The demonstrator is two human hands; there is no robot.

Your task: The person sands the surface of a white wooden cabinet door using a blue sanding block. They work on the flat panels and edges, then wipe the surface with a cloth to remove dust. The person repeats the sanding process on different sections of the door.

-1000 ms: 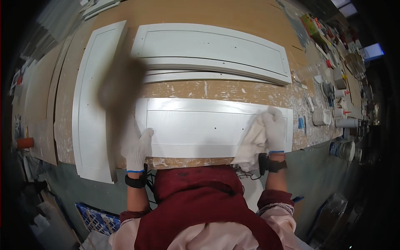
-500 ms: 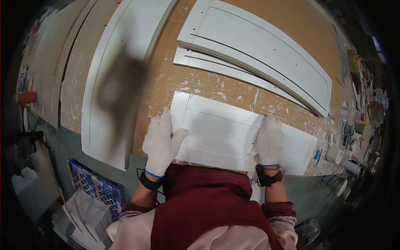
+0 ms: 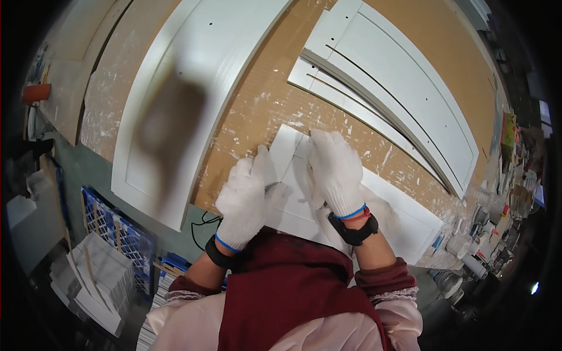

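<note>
A white panel [image 3: 404,213] with a recessed centre lies flat on the worktable in front of me. My left hand [image 3: 249,196], in a white knit glove, holds its left end, with the thumb over the face and the fingers along the edge. Toward that same end, my right hand [image 3: 336,169], also gloved, presses down on the panel with bent fingers. What looks like a white cloth [image 3: 329,225] shows beneath the right palm and wrist; its part under the fingers is hidden.
Beyond the panel, slotted white panels [image 3: 398,76] lie stacked on the paint-spattered worktable [image 3: 243,126]. A long white panel [image 3: 146,169] lies to the left. Blue crates [image 3: 120,234] and stacked strips [image 3: 111,275] stand lower left. Jars and tools [image 3: 468,245] crowd the right edge.
My right hand has moved left across the panel, close to my left hand. The left hand stays at the panel's end. The view has shifted and turned slightly.
</note>
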